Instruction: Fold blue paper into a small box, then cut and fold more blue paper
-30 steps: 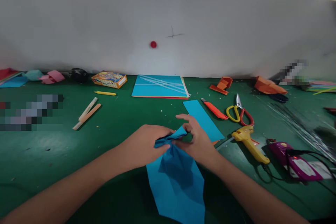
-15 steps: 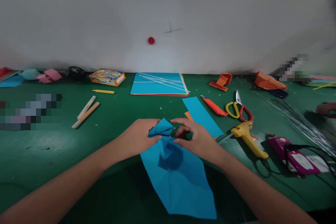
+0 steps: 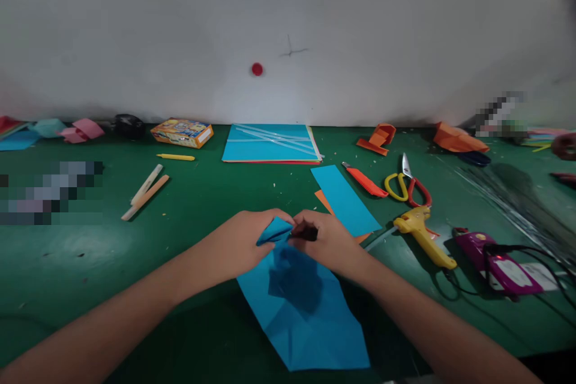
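A large sheet of blue paper (image 3: 310, 324), creased and gathered into small folds at its top end, hangs down toward me over the front of the table. My left hand (image 3: 245, 243) grips the folded end between thumb and fingers. At the right side of those same folds, my right hand (image 3: 326, 240) pinches the paper with thumb and fingertips. Both hands almost meet there, so part of the gathered paper is hidden. Just beyond my right hand lies a blue paper strip (image 3: 344, 198) on top of an orange piece (image 3: 324, 201).
On the green table (image 3: 216, 192) are a stack of coloured paper (image 3: 270, 141), an orange cutter (image 3: 366, 182), scissors (image 3: 407, 180), a yellow glue gun (image 3: 425, 237) and a purple power box with cables (image 3: 499, 264). Markers (image 3: 146, 192) lie left. Another person's hand (image 3: 564, 147) shows at right.
My right hand has moved left from just beside the folds and closed on the paper. Both hands sit slightly lower. The other person's hand at the far right has shifted upward.
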A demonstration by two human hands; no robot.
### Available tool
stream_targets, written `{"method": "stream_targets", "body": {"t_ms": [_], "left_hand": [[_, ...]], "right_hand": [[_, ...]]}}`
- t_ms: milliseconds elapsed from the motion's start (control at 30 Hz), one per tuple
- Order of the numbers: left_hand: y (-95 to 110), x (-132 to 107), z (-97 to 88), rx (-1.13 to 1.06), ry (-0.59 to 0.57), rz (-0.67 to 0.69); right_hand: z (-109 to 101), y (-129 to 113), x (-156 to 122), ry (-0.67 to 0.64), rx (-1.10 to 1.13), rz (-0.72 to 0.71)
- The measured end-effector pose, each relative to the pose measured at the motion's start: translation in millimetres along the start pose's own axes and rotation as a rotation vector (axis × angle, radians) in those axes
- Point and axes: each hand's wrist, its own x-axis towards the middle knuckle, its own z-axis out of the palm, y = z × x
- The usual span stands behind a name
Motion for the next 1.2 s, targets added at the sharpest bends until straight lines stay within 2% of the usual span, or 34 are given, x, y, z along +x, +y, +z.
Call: {"method": "stream_targets", "body": {"t_ms": [100,200,367,567,733,933,1033,1200], "left_hand": [[2,-3,4.6,0.027,0.016,0.073],[6,-6,4.9,0.054,-0.026,0.052],[9,-10,3.8,0.090,-0.072,0.072],[5,-13,13.0,0.232,-0.024,0.104],[5,-12,9.6,0.285,0.004,0.023],[3,-5,9.0,0.459,0.029,-0.251],[3,-3,15.2,0.540,0.096,-0.252],[2,-2,26.1,0.546,0.193,-0.202]], "right_hand": [[3,2,1,0.001,0.047,0.010],[5,2,2,-0.007,0.027,-0.002],[5,-6,1,-0.118,-0.037,-0.006],[7,-6,0,-0.147,-0.050,-0.003],[6,-3,1,-0.078,-0.113,0.013],[2,-4,2,0.015,-0.237,-0.025],[2,-5,2,0.027,-0.287,-0.006],[0,-6,2,0.035,-0.305,0.025]]}}
